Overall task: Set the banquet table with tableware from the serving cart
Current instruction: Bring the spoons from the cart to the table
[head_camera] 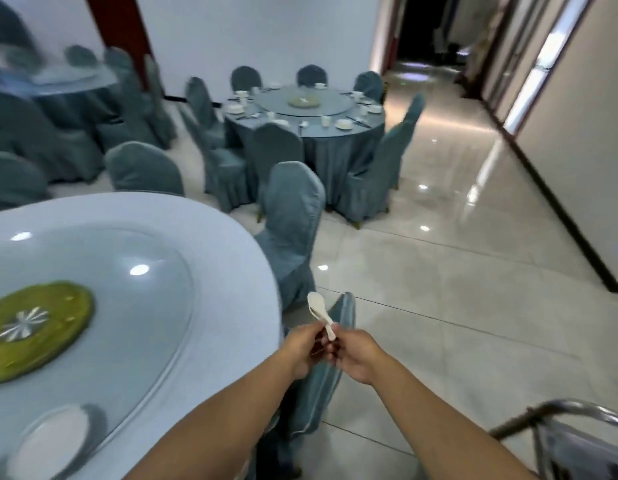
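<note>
Both my hands meet in front of me, just right of the round banquet table (203,244). My left hand (306,348) and my right hand (352,355) both pinch the handles of white ceramic spoons (319,311), which stick up and away from my fingers, bowls uppermost. They look like two or three stacked spoons; blur hides the exact number. The hands hover over a blue-covered chair (321,379) at the table's edge. A white plate (54,441) lies on the table near its front edge. The metal serving cart (574,431) shows at the lower right corner.
A glass turntable (134,306) with a green centrepiece (37,327) covers the table's middle. More covered chairs (293,216) ring it. A second table (307,112), set with tableware, stands farther back. Open tiled floor (456,271) runs right toward a corridor wall.
</note>
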Available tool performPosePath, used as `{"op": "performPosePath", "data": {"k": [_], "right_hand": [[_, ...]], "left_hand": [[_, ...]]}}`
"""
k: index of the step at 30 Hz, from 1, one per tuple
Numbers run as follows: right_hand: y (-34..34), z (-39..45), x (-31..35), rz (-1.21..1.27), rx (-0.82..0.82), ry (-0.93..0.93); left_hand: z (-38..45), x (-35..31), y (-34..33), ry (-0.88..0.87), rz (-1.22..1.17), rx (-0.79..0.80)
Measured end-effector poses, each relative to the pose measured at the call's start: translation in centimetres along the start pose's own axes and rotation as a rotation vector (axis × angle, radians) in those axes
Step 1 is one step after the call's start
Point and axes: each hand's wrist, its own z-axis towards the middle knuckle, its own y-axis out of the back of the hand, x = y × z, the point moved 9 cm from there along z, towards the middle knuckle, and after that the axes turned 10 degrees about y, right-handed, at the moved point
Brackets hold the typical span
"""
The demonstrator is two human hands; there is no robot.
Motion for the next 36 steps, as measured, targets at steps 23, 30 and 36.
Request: {"op": "performPosePath", "data": {"k": [23, 30, 36], "right_hand": [[-23.2, 6.9, -5.2, -1.125, 0.805, -0.006], [-24.3, 8.2, -6.5, -1.028, 0.961, -0.209], [-26.0, 8.8, -8.5, -1.010, 1.007, -0.283]], "left_hand": [[-6.9, -3.7, 23.5, -0.196, -0.459, -0.414], [-5.8, -3.4, 23.9, -0.181, -0.583, -0.391], [-5.6, -3.2, 25.5, -0.194, -0.670, -0.431]]}}
